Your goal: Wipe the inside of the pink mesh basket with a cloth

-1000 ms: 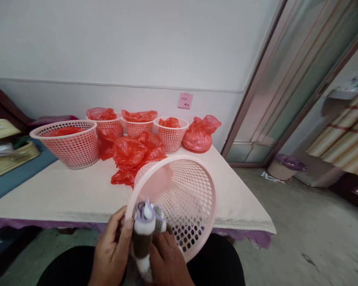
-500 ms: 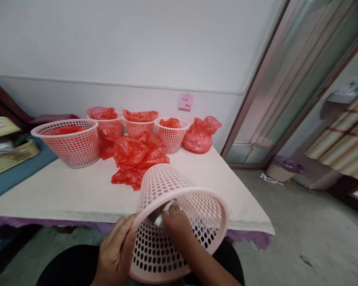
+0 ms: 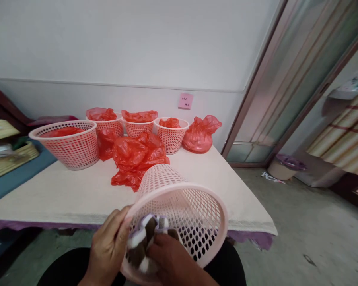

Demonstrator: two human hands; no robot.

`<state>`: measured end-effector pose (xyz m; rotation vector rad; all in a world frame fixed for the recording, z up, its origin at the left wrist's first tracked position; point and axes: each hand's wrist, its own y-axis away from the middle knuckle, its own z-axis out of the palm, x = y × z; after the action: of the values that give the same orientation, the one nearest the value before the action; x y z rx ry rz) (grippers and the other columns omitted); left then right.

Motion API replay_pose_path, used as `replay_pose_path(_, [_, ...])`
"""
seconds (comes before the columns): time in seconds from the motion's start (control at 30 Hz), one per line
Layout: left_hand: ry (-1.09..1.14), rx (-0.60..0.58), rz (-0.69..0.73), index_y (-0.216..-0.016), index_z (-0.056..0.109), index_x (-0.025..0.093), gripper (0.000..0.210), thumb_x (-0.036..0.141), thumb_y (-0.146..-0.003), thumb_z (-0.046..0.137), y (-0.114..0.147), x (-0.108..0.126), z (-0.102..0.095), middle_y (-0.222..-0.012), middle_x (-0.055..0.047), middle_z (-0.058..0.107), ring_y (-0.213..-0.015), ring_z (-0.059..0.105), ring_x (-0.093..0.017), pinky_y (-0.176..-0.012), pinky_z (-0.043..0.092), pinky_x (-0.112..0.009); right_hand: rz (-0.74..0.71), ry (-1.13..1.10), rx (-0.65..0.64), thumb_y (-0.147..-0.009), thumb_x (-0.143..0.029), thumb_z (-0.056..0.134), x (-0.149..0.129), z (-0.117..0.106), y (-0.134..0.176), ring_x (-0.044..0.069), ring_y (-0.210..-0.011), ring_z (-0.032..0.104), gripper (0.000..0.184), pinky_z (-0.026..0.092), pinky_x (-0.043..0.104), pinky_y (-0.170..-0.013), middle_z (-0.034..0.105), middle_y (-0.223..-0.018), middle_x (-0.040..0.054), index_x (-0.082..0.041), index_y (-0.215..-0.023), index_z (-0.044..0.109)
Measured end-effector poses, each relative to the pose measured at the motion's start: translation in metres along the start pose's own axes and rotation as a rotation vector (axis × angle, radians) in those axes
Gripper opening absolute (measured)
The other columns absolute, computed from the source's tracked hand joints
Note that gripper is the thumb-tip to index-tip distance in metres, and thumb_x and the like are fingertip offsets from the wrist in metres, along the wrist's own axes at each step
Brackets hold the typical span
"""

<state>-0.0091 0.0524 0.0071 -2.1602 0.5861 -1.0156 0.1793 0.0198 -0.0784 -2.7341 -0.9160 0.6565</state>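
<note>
At the bottom middle of the frame, the right hand (image 3: 170,260) is closed around a soft rolled bundle of brown, white and purple cloth (image 3: 143,244), most likely socks. The bundle sits right at the mouth of a pale pink plastic basket full of round holes (image 3: 181,214). The left hand (image 3: 107,250) is curled on the near rim of that basket and holds it tipped on its side, with its open mouth facing the person.

The bundle looks only partly inside the basket, so I think the job here is about halfway: it is at the opening, not yet down at the bottom.

Beyond the hands is a table with a cream cloth (image 3: 62,190). A crumpled red plastic bag (image 3: 137,157) lies in the middle of it. At the upper left stand four more pink hole-sided baskets (image 3: 73,145) with red bags in them. One tied red bag (image 3: 199,135) sits beside them, near the wall.
</note>
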Motion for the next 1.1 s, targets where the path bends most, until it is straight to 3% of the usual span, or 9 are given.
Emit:
replay_pose_path(0.13, [0.113, -0.008, -0.184, -0.107, 0.068, 0.021, 0.022, 0.032, -0.093, 0.055, -0.027, 0.002, -0.002, -0.100, -0.002, 0.073, -0.089, 0.068, -0.013, -0.079, 0.051, -0.019, -0.078, 0.194, 0.107, -0.087, -0.039, 0.060, -0.011, -0.004, 0.019, 0.023, -0.079, 0.058, 0.023, 0.048, 0.036, -0.069, 0.064, -0.091, 0.0056, -0.023, -0.104, 0.061])
replay_pose_path(0.33, [0.232, -0.059, -0.280, -0.101, 0.070, 0.022, 0.025, 0.040, -0.090, 0.059, -0.046, 0.017, 0.003, -0.093, 0.000, 0.072, -0.086, 0.065, -0.013, -0.078, 0.049, -0.019, -0.097, 0.336, 0.279, -0.083, -0.026, 0.061, -0.010, 0.006, 0.022, 0.025, -0.070, 0.056, 0.033, 0.047, 0.037, -0.058, 0.064, -0.084, 0.0090, -0.016, -0.115, 0.057])
replay_pose_path(0.43, [0.269, -0.076, -0.373, -0.101, 0.068, 0.022, 0.028, 0.044, -0.087, 0.061, -0.034, 0.027, 0.007, -0.087, 0.001, 0.072, -0.078, 0.065, -0.012, -0.070, 0.051, -0.018, -0.069, 0.147, 0.328, -0.075, -0.032, 0.066, -0.017, 0.000, 0.014, 0.027, -0.076, 0.057, 0.050, 0.049, 0.040, -0.059, 0.065, -0.093, 0.0123, -0.015, -0.120, 0.055])
replay_pose_path(0.53, [0.285, -0.083, -0.432, -0.112, 0.065, 0.022, 0.035, 0.046, -0.087, 0.059, -0.010, 0.032, 0.013, -0.097, -0.002, 0.074, -0.079, 0.069, -0.014, -0.068, 0.054, -0.020, 0.064, -0.172, 0.374, -0.075, -0.024, 0.065, -0.030, -0.017, 0.002, 0.028, -0.100, 0.056, 0.060, 0.051, 0.042, -0.080, 0.060, -0.115, 0.0129, -0.019, -0.132, 0.048])
replay_pose_path(0.67, [0.172, -0.025, -0.340, -0.111, 0.066, 0.023, 0.028, 0.039, -0.092, 0.054, 0.011, 0.025, 0.016, -0.105, -0.004, 0.074, -0.088, 0.070, -0.015, -0.075, 0.054, -0.022, 0.065, -0.420, 0.314, -0.081, -0.018, 0.063, -0.042, -0.034, -0.010, 0.021, -0.117, 0.052, 0.067, 0.047, 0.033, -0.097, 0.054, -0.130, 0.0084, -0.026, -0.143, 0.038])
replay_pose_path(0.8, [0.102, -0.047, -0.157, -0.111, 0.066, 0.025, 0.022, 0.030, -0.093, 0.053, 0.009, 0.013, 0.011, -0.099, -0.001, 0.071, -0.090, 0.067, -0.013, -0.081, 0.051, -0.020, 0.030, -0.229, 0.189, -0.084, -0.019, 0.062, -0.036, -0.023, -0.007, 0.020, -0.107, 0.060, 0.048, 0.052, 0.031, -0.088, 0.061, -0.120, 0.0061, -0.027, -0.130, 0.053])
replay_pose_path(0.93, [0.083, -0.057, -0.106, -0.116, 0.063, 0.023, 0.025, 0.025, -0.094, 0.053, 0.006, 0.008, 0.009, -0.104, -0.004, 0.070, -0.091, 0.067, -0.014, -0.081, 0.052, -0.021, 0.205, 0.192, 0.075, -0.082, -0.017, 0.067, -0.001, -0.008, -0.002, 0.025, -0.082, 0.065, 0.011, 0.054, 0.037, -0.069, 0.068, -0.089, 0.0086, -0.021, -0.093, 0.069])
replay_pose_path(1.0, [0.083, -0.081, -0.080, -0.118, 0.062, 0.022, 0.026, 0.025, -0.093, 0.052, 0.008, 0.009, 0.010, -0.105, -0.005, 0.071, -0.094, 0.068, -0.016, -0.082, 0.052, -0.022, 0.334, 0.366, 0.033, -0.080, -0.010, 0.064, 0.021, -0.010, -0.003, 0.026, -0.079, 0.064, 0.009, 0.052, 0.035, -0.064, 0.068, -0.084, 0.0109, -0.018, -0.083, 0.069])
replay_pose_path(1.1, [0.089, -0.098, -0.031, -0.117, 0.062, 0.021, 0.026, 0.024, -0.093, 0.052, 0.008, 0.011, 0.012, -0.102, -0.005, 0.071, -0.094, 0.068, -0.017, -0.081, 0.053, -0.024, 0.428, 0.413, 0.065, -0.080, -0.002, 0.056, 0.042, -0.017, -0.008, 0.027, -0.082, 0.064, 0.018, 0.050, 0.036, -0.064, 0.067, -0.089, 0.0166, -0.014, -0.088, 0.068])
